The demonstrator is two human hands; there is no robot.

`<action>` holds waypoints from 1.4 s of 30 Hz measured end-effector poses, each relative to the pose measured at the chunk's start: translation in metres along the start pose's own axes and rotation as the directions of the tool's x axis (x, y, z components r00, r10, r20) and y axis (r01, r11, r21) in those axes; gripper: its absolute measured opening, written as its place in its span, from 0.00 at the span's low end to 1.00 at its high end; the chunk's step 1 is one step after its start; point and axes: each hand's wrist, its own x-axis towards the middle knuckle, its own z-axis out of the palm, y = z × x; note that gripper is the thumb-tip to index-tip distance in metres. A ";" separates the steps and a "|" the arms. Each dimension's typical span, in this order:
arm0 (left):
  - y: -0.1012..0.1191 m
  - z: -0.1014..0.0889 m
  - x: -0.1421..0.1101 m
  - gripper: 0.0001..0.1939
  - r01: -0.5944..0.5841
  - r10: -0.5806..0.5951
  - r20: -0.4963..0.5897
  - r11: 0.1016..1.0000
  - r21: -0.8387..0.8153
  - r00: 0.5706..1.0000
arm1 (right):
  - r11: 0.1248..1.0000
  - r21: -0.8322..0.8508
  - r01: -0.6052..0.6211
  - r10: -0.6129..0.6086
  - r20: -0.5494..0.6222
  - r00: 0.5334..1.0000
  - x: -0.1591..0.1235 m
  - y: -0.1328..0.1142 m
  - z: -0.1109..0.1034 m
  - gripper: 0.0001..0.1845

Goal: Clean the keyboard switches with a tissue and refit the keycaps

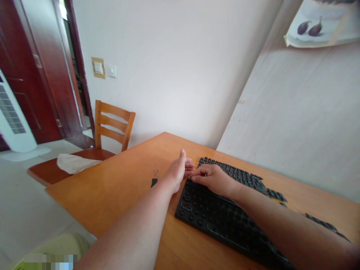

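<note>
A black keyboard (213, 217) lies on the orange wooden table (118, 195). Its near rows show bare switch stems, while the far rows (239, 174) still carry keycaps. My left hand (177, 170) rests on its side at the keyboard's far left corner, thumb up and fingers curled inward. My right hand (215, 179) lies on the keyboard with its fingertips pinched together against the left hand's curled fingers. Whatever sits between the fingers is hidden. A small black tool with wire prongs (154, 179) lies on the table just left of my left hand.
A row of loose black keycaps (320, 224) lies on the table to the right of the keyboard. A wooden chair (111, 127) stands at the table's far left, with a white cloth (74, 163) on a lower surface beside it. Walls close off the far and right sides.
</note>
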 end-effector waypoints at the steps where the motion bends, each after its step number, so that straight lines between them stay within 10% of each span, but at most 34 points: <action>1: 0.000 0.000 0.000 0.38 0.001 -0.001 -0.001 1.000 0.002 1.000 | 1.000 -0.002 0.001 -0.001 -0.001 1.000 0.000 0.001 0.001 0.09; 42: 0.003 0.003 -0.003 0.42 0.015 -0.015 -0.002 0.998 0.057 1.000 | 0.982 -0.190 0.001 -0.002 -0.005 1.000 0.004 -0.003 0.008 0.08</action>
